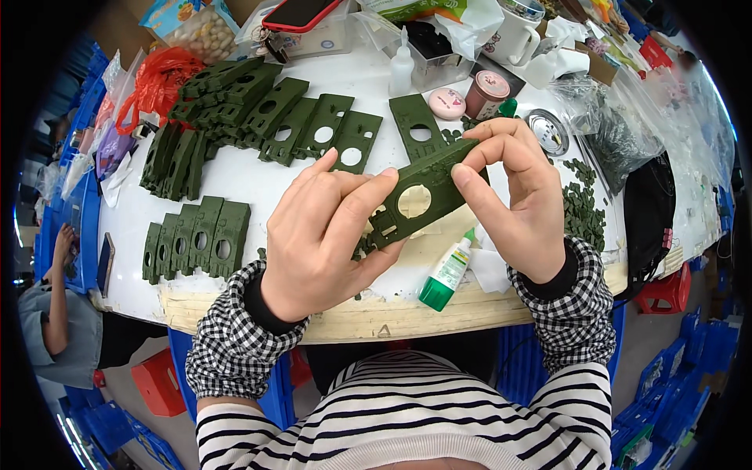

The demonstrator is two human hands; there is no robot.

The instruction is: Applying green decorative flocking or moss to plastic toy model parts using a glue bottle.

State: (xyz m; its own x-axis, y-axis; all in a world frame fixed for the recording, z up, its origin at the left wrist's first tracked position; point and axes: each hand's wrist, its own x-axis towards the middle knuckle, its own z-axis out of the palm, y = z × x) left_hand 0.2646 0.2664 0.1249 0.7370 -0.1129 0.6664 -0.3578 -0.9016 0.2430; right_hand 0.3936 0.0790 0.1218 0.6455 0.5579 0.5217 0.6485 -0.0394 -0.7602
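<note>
Between both hands, above the table's front part, I hold a dark green plastic model hull part (439, 188) with a round hole, tilted up to the right. My left hand (321, 227) grips its lower left end, thumb underneath and fingers on top. At its upper right end, my right hand (513, 188) pinches it between thumb and fingers. Below it on the table lies a glue bottle (446, 276) with a green cap and green nozzle. Another green hull part (413, 117) rests just beyond my hands.
Stacked green hull parts (227, 94) fill the back left, with a row of them (196, 239) nearer. Small green pieces (583, 207) lie to the right beside a black bag (650, 211). Behind stand a white squeeze bottle (401, 66), a pink jar (487, 92) and a red-cased phone (301, 14).
</note>
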